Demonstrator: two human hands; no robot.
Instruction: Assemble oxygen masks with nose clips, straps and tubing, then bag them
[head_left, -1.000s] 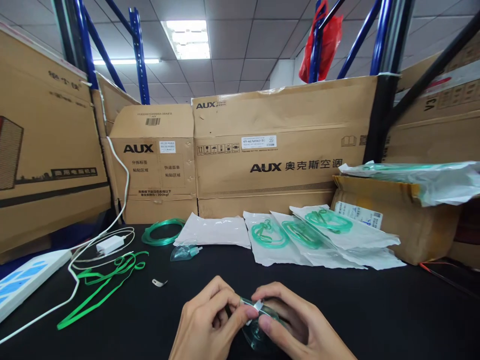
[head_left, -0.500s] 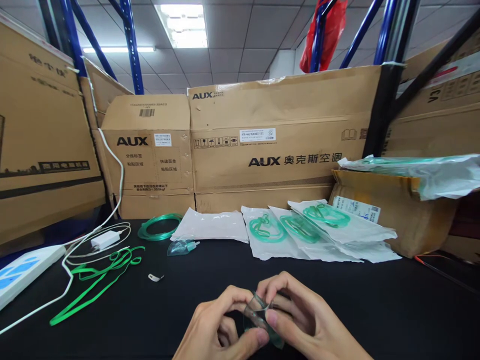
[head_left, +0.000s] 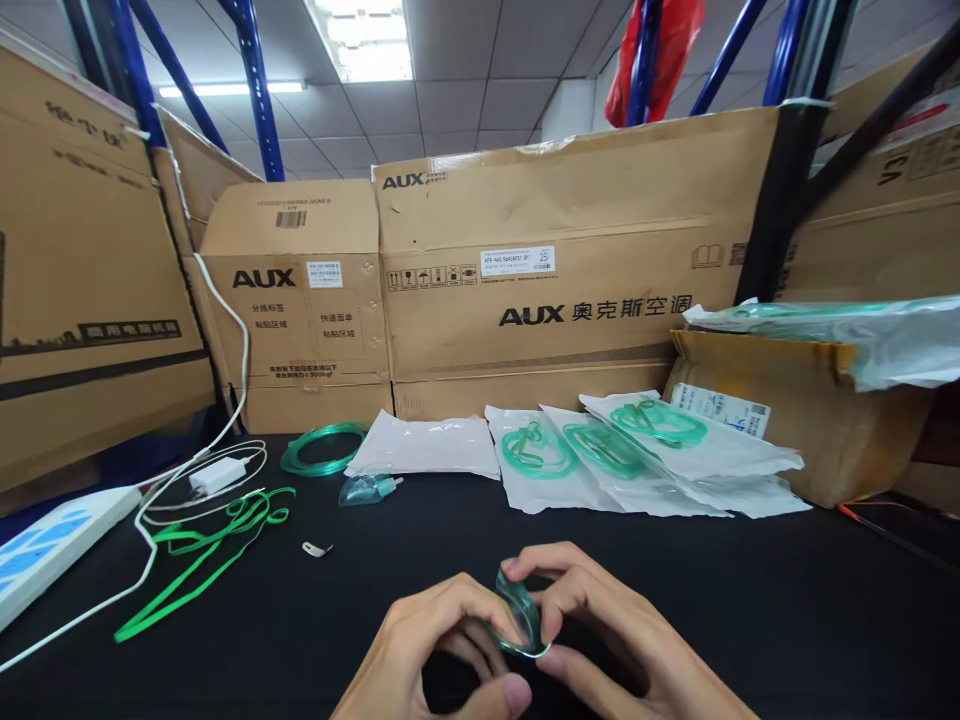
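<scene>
Both hands grip a translucent green plastic piece (head_left: 523, 608) above the tabletop (head_left: 285, 640), toward its near edge and a little right of the middle. A second ago a white strip showed across the piece, with both thumbs near it; now the piece has been turned, its wall stands up in a curve, and only a thin pale line shows along the lower rim. The left hand (head_left: 442, 650) has its fingers curled on it, the index tip inside the curve, while the thumb stands off below. The right hand (head_left: 615, 640) pinches the other side, index finger at the top and thumb by the pale line. I take this as the piece being flexed and worked along its rim; fingers cover much of it, so whether the strip is seated I cannot tell.

Away from the hands nothing appears to have been moved: the small metal clip (head_left: 316, 549) and green strap (head_left: 217, 560) lie toward the left edge, the clear mask-like part (head_left: 364, 490) toward the far edge, near the white packet (head_left: 425, 446).
</scene>
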